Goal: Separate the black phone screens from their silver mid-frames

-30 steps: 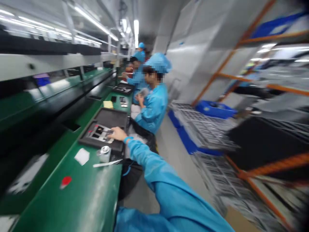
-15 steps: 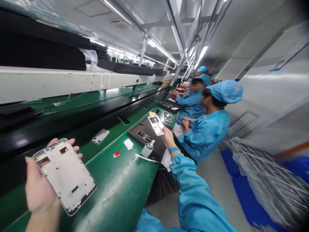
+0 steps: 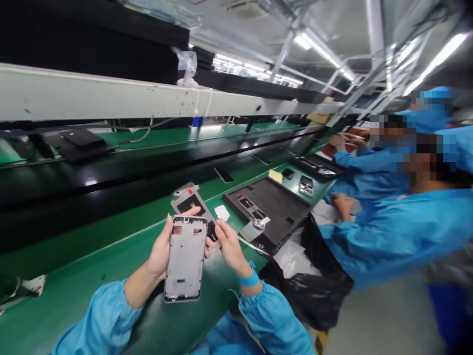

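Observation:
My left hand (image 3: 159, 251) is closed around the edges of a phone frame (image 3: 185, 264), a pale grey plate with a dark rim and small cutouts. It is tilted toward me above the green bench. My right hand (image 3: 231, 246) pinches the near end of a flat grey phone panel (image 3: 205, 209) with black areas and a red tab at its far end. The panel lies partly behind the phone frame and the left fingers. Beyond the panel's far end, another phone frame (image 3: 185, 189) shows in part.
Right of my hands, a black foam tray (image 3: 284, 197) holds a similar panel (image 3: 251, 206) and a round metal item (image 3: 257, 224). A white paper piece (image 3: 222, 213) lies nearby. A black bag (image 3: 314, 296) hangs at the bench edge. Co-workers in blue sit to the right.
My right hand has come from above the black tray to beside my left hand, bringing the panel. The phone frame has moved right and turned more upright. The view has swung left.

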### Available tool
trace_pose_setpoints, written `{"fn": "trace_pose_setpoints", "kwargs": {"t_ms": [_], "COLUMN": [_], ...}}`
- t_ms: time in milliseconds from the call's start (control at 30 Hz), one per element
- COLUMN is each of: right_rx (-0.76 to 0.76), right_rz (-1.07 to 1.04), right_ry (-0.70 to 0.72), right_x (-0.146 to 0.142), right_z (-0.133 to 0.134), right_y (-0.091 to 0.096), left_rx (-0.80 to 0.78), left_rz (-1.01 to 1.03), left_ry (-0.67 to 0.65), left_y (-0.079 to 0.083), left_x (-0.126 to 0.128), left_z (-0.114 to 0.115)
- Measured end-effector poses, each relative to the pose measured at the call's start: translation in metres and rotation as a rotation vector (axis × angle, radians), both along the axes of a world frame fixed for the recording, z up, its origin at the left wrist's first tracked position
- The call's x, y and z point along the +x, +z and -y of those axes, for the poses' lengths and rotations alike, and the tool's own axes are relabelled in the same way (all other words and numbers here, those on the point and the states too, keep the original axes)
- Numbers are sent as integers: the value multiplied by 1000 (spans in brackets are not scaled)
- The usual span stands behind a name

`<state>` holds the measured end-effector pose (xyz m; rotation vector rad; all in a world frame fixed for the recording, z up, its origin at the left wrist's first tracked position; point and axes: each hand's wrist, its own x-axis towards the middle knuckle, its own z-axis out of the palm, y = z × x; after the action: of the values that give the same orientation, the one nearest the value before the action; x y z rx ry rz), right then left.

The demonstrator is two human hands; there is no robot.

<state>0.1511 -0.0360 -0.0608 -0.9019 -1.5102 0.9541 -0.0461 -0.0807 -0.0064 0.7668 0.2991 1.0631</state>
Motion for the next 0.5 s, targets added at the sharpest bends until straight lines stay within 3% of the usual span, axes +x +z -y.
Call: {"fn": "trace_pose_setpoints", "kwargs": {"t_ms": [133,233,500], "right_rx": [121,172,256], "right_rz": [-20,-1,-181], "right_ry": [133,239,69], "right_x": [-20,-34,-68], "right_z": [-16,-25,-28], "right_y": [32,49,55], "left_rx": [206,404,905], "left_rz": [-295,-510,-1005], "left_ry": [285,405,568], "left_y": [-6,-12,-36], "left_x": [-8,-11,-21], "left_z": [-6,-9,-25]}}
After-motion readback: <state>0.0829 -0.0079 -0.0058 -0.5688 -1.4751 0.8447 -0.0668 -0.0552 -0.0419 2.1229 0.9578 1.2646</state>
